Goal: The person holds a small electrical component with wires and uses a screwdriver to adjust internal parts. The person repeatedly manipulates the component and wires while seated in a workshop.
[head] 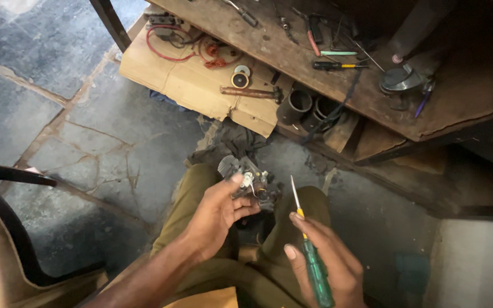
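– So, what does the person hold?

– The left hand [218, 214] has its fingers wrapped tight round a small grey metal engine part [250, 183], held up over the knees. The right hand [323, 259] is closed on a screwdriver [310, 251] with a green handle. Its thin tip points up, just beside the engine part but not touching it.

– Any boxes or labels?

– A flat piece of brown cardboard [195, 82] lies on the floor, beyond the engine part and to its left. It bears no label. On it lie red wires [169, 51], a small round disc [239, 79] and a rusty hammer [252, 92].

– And above that?

– A wooden bench [326, 68] runs beyond the engine part, to its right. More screwdrivers [338, 65] and a shiny round lid [400, 80] lie on it. Two dark pots [309, 108] stand under its edge.

– What is hard to see?

– The engine part is dark and half covered by the fingers, so it may be a carburettor, I cannot be sure. The space under the bench is in shadow. A curved dark seat [7, 228], far left of the engine part, is cut off by the edge.
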